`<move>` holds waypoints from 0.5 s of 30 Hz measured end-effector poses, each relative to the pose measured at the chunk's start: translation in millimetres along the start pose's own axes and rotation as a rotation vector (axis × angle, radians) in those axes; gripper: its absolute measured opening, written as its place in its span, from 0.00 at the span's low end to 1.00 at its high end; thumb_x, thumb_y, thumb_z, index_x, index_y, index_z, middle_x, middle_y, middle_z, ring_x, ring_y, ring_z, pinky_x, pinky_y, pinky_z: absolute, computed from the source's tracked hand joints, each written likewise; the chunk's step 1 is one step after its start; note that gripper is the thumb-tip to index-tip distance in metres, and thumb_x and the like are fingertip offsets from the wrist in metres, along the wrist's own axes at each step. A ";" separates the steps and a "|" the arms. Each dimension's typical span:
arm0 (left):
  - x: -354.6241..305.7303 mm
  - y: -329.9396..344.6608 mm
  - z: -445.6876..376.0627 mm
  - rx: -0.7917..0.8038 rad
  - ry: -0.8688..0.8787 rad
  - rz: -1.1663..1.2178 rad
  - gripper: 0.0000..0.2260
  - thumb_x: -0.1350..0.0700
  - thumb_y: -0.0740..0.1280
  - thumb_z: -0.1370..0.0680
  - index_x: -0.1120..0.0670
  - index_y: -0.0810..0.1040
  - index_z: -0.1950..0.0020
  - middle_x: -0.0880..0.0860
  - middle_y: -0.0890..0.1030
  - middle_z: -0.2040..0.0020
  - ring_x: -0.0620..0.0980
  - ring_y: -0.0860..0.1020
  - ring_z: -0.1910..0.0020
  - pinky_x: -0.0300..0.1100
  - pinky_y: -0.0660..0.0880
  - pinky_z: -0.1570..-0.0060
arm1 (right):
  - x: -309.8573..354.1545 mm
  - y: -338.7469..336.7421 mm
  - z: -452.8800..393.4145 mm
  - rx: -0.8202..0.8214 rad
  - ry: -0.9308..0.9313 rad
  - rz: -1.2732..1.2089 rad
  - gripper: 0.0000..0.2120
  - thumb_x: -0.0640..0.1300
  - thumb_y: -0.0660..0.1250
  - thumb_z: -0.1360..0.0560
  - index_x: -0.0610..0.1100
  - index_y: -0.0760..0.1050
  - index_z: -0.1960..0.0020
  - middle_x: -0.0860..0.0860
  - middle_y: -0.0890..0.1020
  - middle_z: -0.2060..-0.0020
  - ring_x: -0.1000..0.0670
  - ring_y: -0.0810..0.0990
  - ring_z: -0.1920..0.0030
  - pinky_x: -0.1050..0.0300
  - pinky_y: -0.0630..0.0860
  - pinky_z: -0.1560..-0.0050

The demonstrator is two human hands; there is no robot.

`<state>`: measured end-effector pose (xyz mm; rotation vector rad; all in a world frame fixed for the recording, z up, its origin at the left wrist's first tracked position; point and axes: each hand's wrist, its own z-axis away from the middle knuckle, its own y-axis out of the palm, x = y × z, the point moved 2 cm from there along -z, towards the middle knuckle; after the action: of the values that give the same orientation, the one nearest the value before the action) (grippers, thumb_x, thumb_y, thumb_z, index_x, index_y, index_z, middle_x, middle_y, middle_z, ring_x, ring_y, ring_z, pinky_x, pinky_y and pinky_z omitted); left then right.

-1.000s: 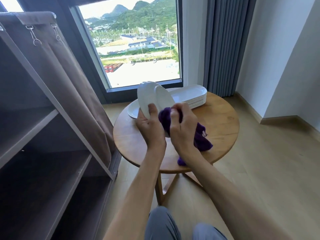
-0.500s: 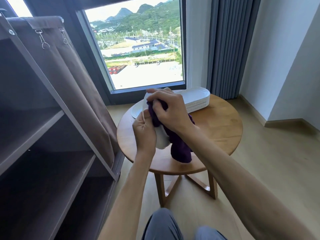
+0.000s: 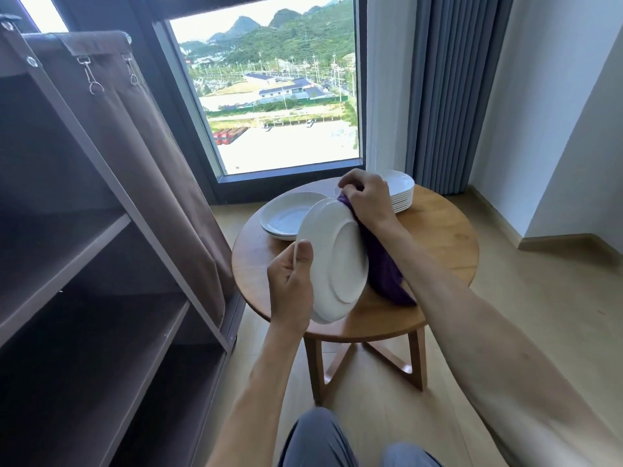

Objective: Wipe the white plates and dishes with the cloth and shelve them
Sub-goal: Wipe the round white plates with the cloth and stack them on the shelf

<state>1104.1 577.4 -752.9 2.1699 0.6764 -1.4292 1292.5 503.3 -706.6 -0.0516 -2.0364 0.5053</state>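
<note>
text: none legible | labels: none | numbers: none

Head camera looks forward and down, close over the round table [image 3: 438, 237].

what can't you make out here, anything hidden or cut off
Head view only:
- Held plate: its eating face is turned away; only the underside shows.
- Purple cloth: mostly behind the plate and right hand.
- Oval dish stack: partly hidden by the right hand; count unclear.
- Left hand: fingers behind the plate; only the thumb shows.
</note>
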 end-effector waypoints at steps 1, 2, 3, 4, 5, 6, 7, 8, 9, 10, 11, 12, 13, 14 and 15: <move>-1.2 -1.3 -1.6 -0.006 -0.003 0.017 0.17 0.45 0.62 0.19 0.54 0.81 0.60 0.49 0.80 0.63 0.49 0.77 0.61 0.41 0.75 0.63 | -8.4 -1.0 2.3 -0.023 0.026 -0.040 0.11 0.34 0.62 0.23 0.42 0.83 0.52 0.50 0.84 0.58 0.48 0.82 0.52 0.59 0.77 0.49; -3.3 -3.1 -3.7 -0.012 -0.002 0.032 0.16 0.43 0.63 0.19 0.49 0.83 0.59 0.46 0.82 0.61 0.47 0.78 0.60 0.42 0.77 0.60 | -14.7 -1.6 5.5 -0.047 0.040 -0.068 0.10 0.34 0.62 0.23 0.42 0.82 0.52 0.50 0.84 0.58 0.49 0.82 0.53 0.61 0.76 0.50; -6.2 -4.3 -6.5 -0.017 0.002 0.048 0.15 0.42 0.63 0.19 0.45 0.85 0.58 0.44 0.83 0.60 0.45 0.79 0.58 0.44 0.78 0.58 | -19.6 -1.2 7.7 -0.070 0.050 -0.093 0.10 0.34 0.61 0.23 0.43 0.80 0.52 0.51 0.83 0.58 0.52 0.80 0.54 0.62 0.75 0.51; -9.9 -4.9 -9.4 -0.026 0.006 0.066 0.14 0.42 0.63 0.19 0.41 0.85 0.56 0.43 0.84 0.58 0.44 0.80 0.57 0.45 0.79 0.57 | -23.3 -0.2 9.2 -0.090 0.067 -0.125 0.10 0.34 0.61 0.22 0.43 0.79 0.52 0.52 0.82 0.59 0.54 0.79 0.56 0.63 0.74 0.52; -13.6 -5.4 -12.5 -0.042 0.005 0.091 0.13 0.43 0.62 0.18 0.40 0.86 0.54 0.43 0.84 0.57 0.43 0.81 0.56 0.44 0.81 0.58 | -26.3 1.5 10.5 -0.110 0.094 -0.163 0.10 0.34 0.60 0.22 0.43 0.79 0.52 0.53 0.81 0.60 0.55 0.78 0.57 0.62 0.74 0.53; -17.4 -5.5 -16.4 -0.069 0.000 0.118 0.13 0.44 0.63 0.18 0.40 0.86 0.54 0.43 0.85 0.57 0.43 0.82 0.56 0.42 0.81 0.58 | -29.2 4.0 12.7 -0.134 0.129 -0.197 0.09 0.34 0.60 0.22 0.43 0.78 0.52 0.53 0.81 0.60 0.55 0.78 0.58 0.61 0.74 0.53; -21.4 -5.3 -19.8 -0.102 -0.006 0.142 0.13 0.44 0.63 0.18 0.41 0.87 0.54 0.43 0.85 0.57 0.42 0.82 0.57 0.40 0.80 0.59 | -32.3 7.0 16.6 -0.165 0.163 -0.215 0.09 0.34 0.60 0.22 0.42 0.78 0.52 0.53 0.81 0.61 0.54 0.78 0.58 0.59 0.73 0.54; -26.0 -4.9 -23.1 -0.130 -0.004 0.152 0.13 0.44 0.63 0.19 0.42 0.87 0.55 0.44 0.85 0.59 0.42 0.81 0.58 0.40 0.80 0.59 | -35.8 9.2 22.9 -0.201 0.191 -0.211 0.09 0.35 0.60 0.22 0.42 0.78 0.53 0.53 0.81 0.61 0.53 0.77 0.58 0.58 0.72 0.55; -30.0 -5.0 -25.9 -0.153 0.011 0.149 0.13 0.44 0.63 0.20 0.43 0.87 0.57 0.44 0.84 0.60 0.43 0.81 0.58 0.41 0.79 0.58 | -40.3 11.7 31.0 -0.228 0.204 -0.193 0.08 0.35 0.61 0.22 0.43 0.78 0.53 0.54 0.81 0.62 0.53 0.77 0.58 0.57 0.71 0.55; -33.2 -5.9 -28.2 -0.171 0.036 0.133 0.14 0.44 0.63 0.20 0.43 0.86 0.59 0.44 0.83 0.61 0.44 0.79 0.58 0.42 0.79 0.57 | -45.4 14.5 39.9 -0.228 0.200 -0.160 0.08 0.35 0.62 0.22 0.43 0.78 0.54 0.54 0.81 0.63 0.54 0.77 0.60 0.57 0.70 0.56; -35.9 -7.3 -30.2 -0.183 0.065 0.114 0.14 0.44 0.63 0.20 0.43 0.85 0.61 0.44 0.82 0.61 0.46 0.78 0.58 0.44 0.77 0.57 | -50.3 18.2 46.7 -0.185 0.184 -0.111 0.07 0.36 0.62 0.22 0.43 0.79 0.54 0.53 0.82 0.63 0.53 0.78 0.60 0.56 0.69 0.56; -38.4 -9.0 -31.1 -0.193 0.095 0.090 0.14 0.44 0.63 0.20 0.42 0.84 0.62 0.44 0.81 0.62 0.47 0.78 0.58 0.47 0.76 0.57 | -53.3 21.9 52.5 -0.104 0.171 -0.022 0.07 0.37 0.63 0.23 0.42 0.80 0.54 0.51 0.83 0.62 0.50 0.80 0.58 0.55 0.70 0.55; -40.2 -10.4 -31.0 -0.195 0.126 0.056 0.15 0.43 0.63 0.19 0.43 0.82 0.62 0.44 0.80 0.63 0.47 0.77 0.59 0.47 0.75 0.59 | -55.1 24.2 55.6 -0.023 0.175 0.113 0.07 0.39 0.63 0.22 0.42 0.81 0.54 0.48 0.85 0.59 0.45 0.81 0.54 0.52 0.72 0.50; -41.7 -11.8 -30.3 -0.192 0.168 0.000 0.16 0.41 0.62 0.18 0.44 0.80 0.63 0.45 0.79 0.64 0.48 0.76 0.60 0.46 0.74 0.61 | -54.0 23.1 56.1 0.012 0.195 0.241 0.09 0.41 0.63 0.21 0.42 0.82 0.53 0.45 0.86 0.56 0.41 0.81 0.49 0.49 0.73 0.45; -42.8 -11.8 -29.3 -0.177 0.224 -0.083 0.19 0.38 0.62 0.18 0.46 0.77 0.64 0.47 0.77 0.66 0.48 0.74 0.63 0.45 0.72 0.65 | -50.4 19.7 54.3 -0.014 0.213 0.290 0.11 0.44 0.62 0.19 0.43 0.82 0.53 0.44 0.86 0.55 0.39 0.80 0.47 0.47 0.72 0.42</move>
<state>1102.8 598.0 -703.9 2.2017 0.9445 -1.1269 1268.5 491.0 -778.4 -0.3978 -1.8312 0.6379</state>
